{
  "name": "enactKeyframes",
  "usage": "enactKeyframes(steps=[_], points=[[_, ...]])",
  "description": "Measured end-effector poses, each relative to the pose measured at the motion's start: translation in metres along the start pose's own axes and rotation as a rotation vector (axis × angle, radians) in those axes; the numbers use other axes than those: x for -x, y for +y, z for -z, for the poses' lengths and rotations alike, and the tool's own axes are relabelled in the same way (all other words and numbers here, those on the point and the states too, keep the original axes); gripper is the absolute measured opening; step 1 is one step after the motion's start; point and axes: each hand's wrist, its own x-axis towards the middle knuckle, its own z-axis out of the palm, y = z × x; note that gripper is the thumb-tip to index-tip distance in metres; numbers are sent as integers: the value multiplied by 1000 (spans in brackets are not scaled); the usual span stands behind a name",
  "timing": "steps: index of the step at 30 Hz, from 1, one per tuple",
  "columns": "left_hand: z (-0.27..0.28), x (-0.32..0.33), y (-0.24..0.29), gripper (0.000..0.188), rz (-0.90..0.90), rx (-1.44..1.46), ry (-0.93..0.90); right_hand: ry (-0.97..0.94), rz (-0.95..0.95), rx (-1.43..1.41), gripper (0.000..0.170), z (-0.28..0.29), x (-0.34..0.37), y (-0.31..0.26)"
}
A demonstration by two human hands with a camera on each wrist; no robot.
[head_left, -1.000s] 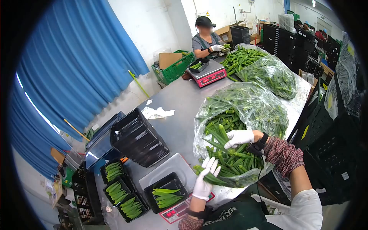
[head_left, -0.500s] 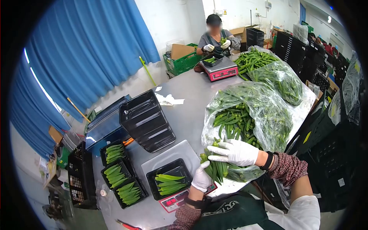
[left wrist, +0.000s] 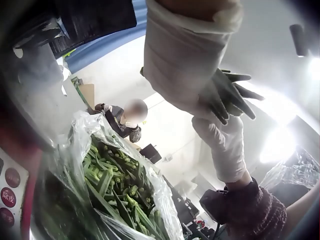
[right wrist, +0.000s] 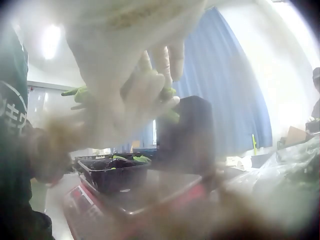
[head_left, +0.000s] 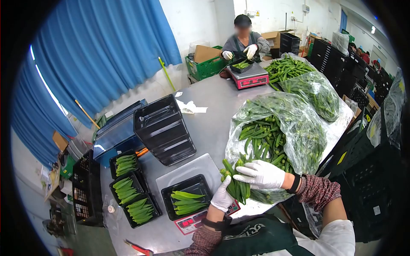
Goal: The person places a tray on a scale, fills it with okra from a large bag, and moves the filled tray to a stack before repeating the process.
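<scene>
In the head view my gloved left hand [head_left: 222,197] grips a bunch of okra [head_left: 237,187] from the left. My gloved right hand [head_left: 262,175] lies over the bunch from the right, its fingers bent across the pods. The left wrist view shows pod tips [left wrist: 230,97] sticking out between both hands. Left of them, a black tray [head_left: 184,214] with a row of okra stands on the scale [head_left: 164,176]. Behind my hands an open plastic bag [head_left: 299,115] holds loose okra. The right wrist view is blurred.
Several filled trays [head_left: 139,211] stand at the left, beside stacked empty black trays [head_left: 164,132]. Red-handled scissors [head_left: 140,248] lie at the near edge. Across the table [head_left: 205,106] a person [head_left: 243,40] works at a second scale [head_left: 250,77]. Black crates [head_left: 363,183] stand at the right.
My right hand has come out of the bag toward my left hand. The bunch, flat on my open left palm earlier, is now upright between both hands. The head view has shifted.
</scene>
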Motion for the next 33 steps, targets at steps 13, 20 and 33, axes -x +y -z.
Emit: enactKeyframes(steps=[13, 20, 33], points=[[-11, 2, 1, 44, 124, -64, 62, 34, 265, 325, 60, 2, 15, -4], [-9, 4, -2, 42, 114, 8, 43, 145, 336, 171, 54, 2, 14, -6], [-23, 4, -1, 53, -177, -244, 95, 344, -786, -1026, 42, -22, 2, -17]])
